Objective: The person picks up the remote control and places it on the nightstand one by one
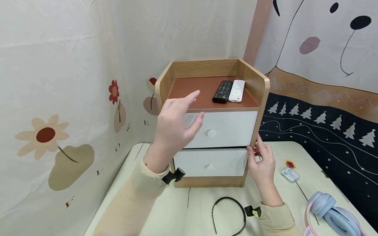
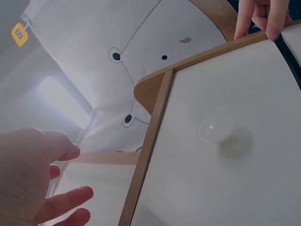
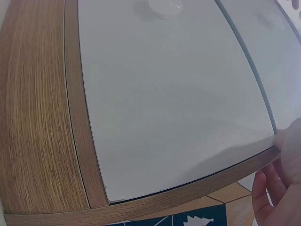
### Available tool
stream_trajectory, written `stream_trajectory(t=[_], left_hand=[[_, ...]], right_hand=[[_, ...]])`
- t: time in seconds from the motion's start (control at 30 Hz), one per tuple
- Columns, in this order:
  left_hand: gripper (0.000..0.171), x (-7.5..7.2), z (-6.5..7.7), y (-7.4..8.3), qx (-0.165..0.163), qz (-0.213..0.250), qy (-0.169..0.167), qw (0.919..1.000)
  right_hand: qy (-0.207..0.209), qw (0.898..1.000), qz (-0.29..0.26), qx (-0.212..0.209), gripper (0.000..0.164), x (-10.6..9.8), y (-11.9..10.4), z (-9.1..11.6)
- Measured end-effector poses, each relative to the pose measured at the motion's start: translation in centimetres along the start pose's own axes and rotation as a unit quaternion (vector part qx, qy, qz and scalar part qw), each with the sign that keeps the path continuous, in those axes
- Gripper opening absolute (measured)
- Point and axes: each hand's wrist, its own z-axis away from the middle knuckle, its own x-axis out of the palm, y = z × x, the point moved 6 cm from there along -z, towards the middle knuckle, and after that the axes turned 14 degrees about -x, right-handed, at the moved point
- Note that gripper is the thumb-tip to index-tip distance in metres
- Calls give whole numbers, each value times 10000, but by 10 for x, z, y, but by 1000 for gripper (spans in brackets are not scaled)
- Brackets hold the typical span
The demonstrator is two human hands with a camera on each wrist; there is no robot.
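Note:
A small wooden desktop cabinet (image 1: 209,181) with a white upper drawer (image 1: 230,126) and a white lower drawer (image 1: 192,163) stands upright on the table. Both drawers have round knobs and sit closed in the head view. My left hand (image 1: 174,127) is raised before the cabinet's left part, fingers spread and holding nothing. At the cabinet's right edge, my right hand (image 1: 262,164) grips the side panel, thumb at the front and fingers on the outer side, level with the gap between the drawers. On the brown top shelf lie a black remote control (image 1: 222,91) and a white remote control (image 1: 237,91).
On the pale tablecloth (image 1: 165,213), a black headband (image 1: 227,198) lies in front of the cabinet. Right of it are blue and pink headphones (image 1: 339,213) and a small clear-lidded white case (image 1: 290,175). Printed curtains (image 1: 59,82) hang close behind and on both sides.

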Motion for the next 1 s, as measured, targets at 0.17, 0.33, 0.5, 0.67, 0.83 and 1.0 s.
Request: stream_trajectory(t=[0.17,0.33,0.5,0.67,0.83,1.0], left_hand=[[51,-24,22,-9,152,68,633,9979],[52,-38,43,-32,-155,66,841,9963],[52,-48,58,-53,-513,130,966,9939],[52,-52,75,-71,-785,175,1076,9909],[53,-50,94,-93,-1223,13,931,9881],[56,-38,118,-121,-1643,-292,617,9841]], right_hand=[[4,10000,-41,-25,65,1,-2,0],[-8,10000,-27,-42,66,1,-3,1],[47,10000,-14,-50,66,-1,-4,0],[48,10000,-58,-11,66,-2,-2,0],[34,10000,-59,8,66,-1,-2,0],[59,10000,-64,-43,66,-1,-3,0]])
